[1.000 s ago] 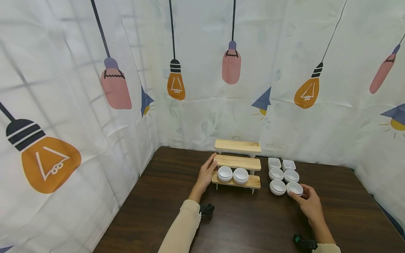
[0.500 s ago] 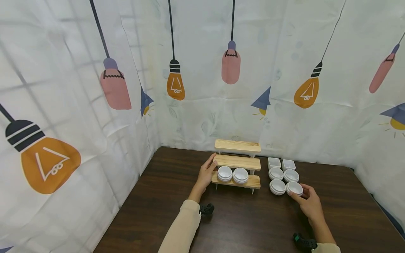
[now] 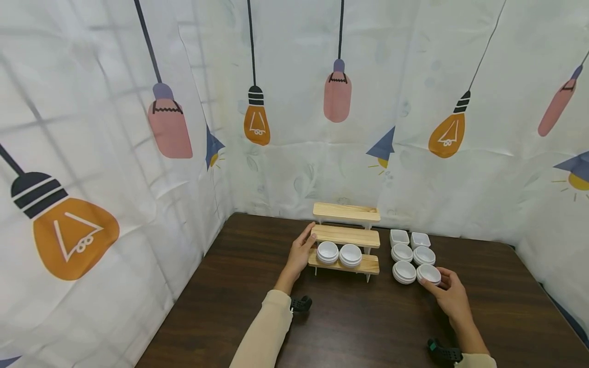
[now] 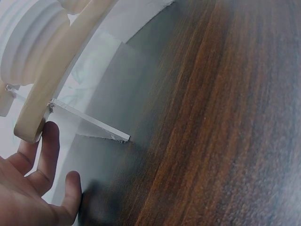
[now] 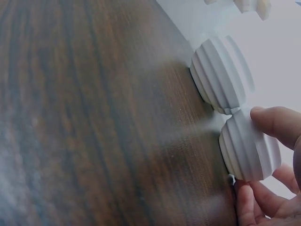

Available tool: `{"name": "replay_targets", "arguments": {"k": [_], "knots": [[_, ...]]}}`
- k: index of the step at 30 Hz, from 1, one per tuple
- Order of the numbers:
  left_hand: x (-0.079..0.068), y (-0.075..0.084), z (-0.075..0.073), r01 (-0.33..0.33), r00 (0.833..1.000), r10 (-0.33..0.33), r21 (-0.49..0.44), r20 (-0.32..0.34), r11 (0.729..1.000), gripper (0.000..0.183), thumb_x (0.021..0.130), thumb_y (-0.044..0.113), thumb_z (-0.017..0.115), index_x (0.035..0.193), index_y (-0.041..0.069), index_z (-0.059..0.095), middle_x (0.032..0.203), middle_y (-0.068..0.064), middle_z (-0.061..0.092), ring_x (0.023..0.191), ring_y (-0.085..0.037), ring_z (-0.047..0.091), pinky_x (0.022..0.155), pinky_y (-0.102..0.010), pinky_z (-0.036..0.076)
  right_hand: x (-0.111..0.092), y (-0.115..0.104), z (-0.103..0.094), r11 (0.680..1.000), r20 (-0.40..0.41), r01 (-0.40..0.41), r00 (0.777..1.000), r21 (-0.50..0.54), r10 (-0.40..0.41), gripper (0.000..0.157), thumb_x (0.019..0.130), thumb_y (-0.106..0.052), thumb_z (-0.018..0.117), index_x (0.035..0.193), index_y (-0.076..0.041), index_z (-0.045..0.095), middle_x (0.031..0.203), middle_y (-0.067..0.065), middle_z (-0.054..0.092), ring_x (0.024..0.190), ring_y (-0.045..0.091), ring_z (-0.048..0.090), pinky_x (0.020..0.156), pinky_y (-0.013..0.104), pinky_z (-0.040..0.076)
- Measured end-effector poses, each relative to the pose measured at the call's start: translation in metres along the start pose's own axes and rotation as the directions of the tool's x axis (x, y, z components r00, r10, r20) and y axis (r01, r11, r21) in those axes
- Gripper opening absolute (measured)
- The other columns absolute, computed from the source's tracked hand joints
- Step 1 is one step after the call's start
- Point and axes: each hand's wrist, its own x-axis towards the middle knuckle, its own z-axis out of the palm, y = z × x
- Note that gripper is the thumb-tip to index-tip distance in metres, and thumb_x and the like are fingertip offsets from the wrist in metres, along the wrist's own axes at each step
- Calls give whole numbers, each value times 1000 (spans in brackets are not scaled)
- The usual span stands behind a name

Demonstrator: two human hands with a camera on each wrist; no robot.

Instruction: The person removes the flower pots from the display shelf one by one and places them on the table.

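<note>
A three-tier wooden display shelf (image 3: 345, 235) stands near the back of the table. Two round white bowl stacks (image 3: 327, 252) sit side by side on its lowest tier. My left hand (image 3: 298, 254) holds the shelf's left end; in the left wrist view its fingers (image 4: 48, 150) meet the rounded board end. My right hand (image 3: 451, 296) grips the front right stack of round white bowls (image 3: 428, 274), thumb (image 5: 275, 120) on one side and fingers underneath in the right wrist view. That stack stands on the table against a neighbouring round stack (image 5: 220, 75).
Right of the shelf, more round white bowls (image 3: 402, 252) stand in two columns. Two square white dishes (image 3: 399, 237) are behind them. The dark wooden table (image 3: 359, 327) meets a white curtain (image 3: 294, 168) at the back.
</note>
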Motion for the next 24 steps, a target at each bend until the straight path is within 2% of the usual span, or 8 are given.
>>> {"name": "replay_targets", "arguments": {"k": [6, 10, 12, 13, 16, 18, 21, 24], "knots": [[-1, 1, 0, -1, 1000, 1, 0, 2, 1000, 49, 109, 25, 51, 158, 21, 43, 157, -16, 47, 108, -29, 63, 99, -46, 51, 2, -1, -1, 1000, 8, -24, 1000, 12, 24, 85, 95, -38, 74, 155, 2, 30, 150, 31, 43, 128, 34, 46, 70, 8, 40], [-1, 1, 0, -3, 1000, 3, -2, 6, 1000, 49, 109, 25, 50, 158, 22, 42, 160, -15, 44, 108, -29, 63, 101, -48, 49, 2, -3, -3, 998, 1, -42, 999, 40, 42, 84, 95, -36, 74, 156, 2, 30, 150, 32, 43, 109, 11, 54, 70, 8, 41], [-1, 1, 0, -4, 1000, 4, -1, 9, 1000, 49, 110, 25, 50, 158, 22, 42, 162, -14, 42, 108, -28, 63, 101, -49, 49, 1, -6, -3, 998, -11, -47, 999, 52, 48, 83, 96, -36, 73, 156, 2, 30, 150, 31, 43, 104, 7, 52, 69, 8, 42], [-1, 1, 0, -4, 1000, 4, -2, 8, 1000, 49, 110, 25, 50, 158, 22, 42, 162, -14, 41, 107, -27, 63, 101, -48, 49, 0, -8, -2, 997, -17, -49, 999, 60, 50, 82, 96, -36, 73, 156, 2, 30, 150, 31, 43, 105, 7, 51, 69, 8, 42], [-1, 1, -1, 0, 1000, 0, -1, 7, 1000, 49, 109, 25, 51, 158, 22, 42, 160, -14, 44, 104, -23, 63, 99, -44, 50, -4, -14, -1, 996, -50, -40, 998, 78, 44, 80, 98, -36, 71, 156, 2, 30, 150, 32, 42, 121, 29, 50, 68, 6, 38], [-1, 1, -1, 1, 1000, -1, -1, 6, 1000, 49, 109, 25, 51, 158, 22, 43, 157, -15, 47, 102, -20, 62, 97, -40, 50, -7, -20, 0, 995, -87, -32, 995, 89, 40, 76, 98, -34, 70, 155, 1, 32, 151, 30, 41, 130, 38, 45, 73, 9, 38], [-1, 1, -1, -2, 1000, 2, 0, 8, 1000, 49, 109, 25, 51, 158, 21, 43, 156, -15, 48, 100, -18, 62, 93, -36, 51, -12, -31, 2, 995, -161, -8, 987, 95, 23, 70, 98, -31, 69, 153, 0, 37, 151, 28, 43, 135, 40, 41, 90, 26, 41], [-1, 2, -1, -3, 1000, 3, -1, 10, 1000, 49, 110, 25, 50, 158, 21, 42, 157, -15, 48, 100, -18, 62, 92, -34, 50, -15, -44, 4, 995, -213, 31, 977, 95, -10, 65, 98, -28, 68, 151, -1, 41, 151, 27, 44, 136, 40, 40, 100, 44, 37]]}}
